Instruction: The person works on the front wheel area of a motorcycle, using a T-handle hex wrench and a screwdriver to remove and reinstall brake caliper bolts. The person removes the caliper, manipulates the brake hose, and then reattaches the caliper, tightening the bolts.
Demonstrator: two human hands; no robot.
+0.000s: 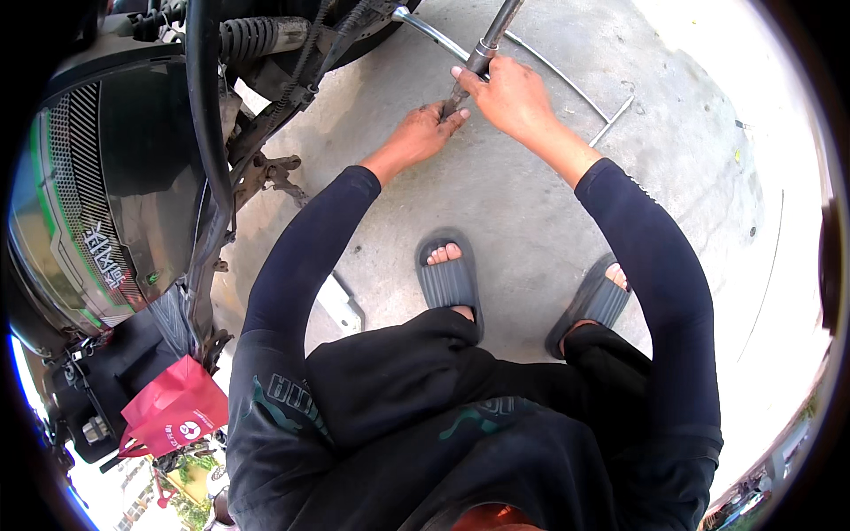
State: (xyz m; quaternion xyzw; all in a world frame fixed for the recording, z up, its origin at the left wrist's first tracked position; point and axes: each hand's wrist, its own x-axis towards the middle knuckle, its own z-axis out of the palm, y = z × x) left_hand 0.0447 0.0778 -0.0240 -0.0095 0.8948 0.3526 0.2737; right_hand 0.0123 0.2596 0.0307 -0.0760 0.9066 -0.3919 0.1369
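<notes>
Both hands are on a long metal rod (503, 19) with a wider steel collar (481, 58), slanting down from the top edge, right of the scooter. My right hand (515, 92) is closed at the collar, thumb along its near side. Around the rod's lower, darker end curl the fingers of my left hand (418, 133), the thumb pressing from the right. The rod's tip is mostly hidden by the fingers. Behind it, a silver bar (436, 35) runs from the scooter side toward the collar. A thin T-shaped metal bar (567, 82) lies on the ground past my right hand.
At left stands a scooter with dark and green panels (146, 168), its spring shock absorber (266, 35) and black frame tube (205, 106) exposed. A red bag (177, 405) sits by its footboard. A white part (339, 303) lies on the concrete beside my sandalled foot (450, 274).
</notes>
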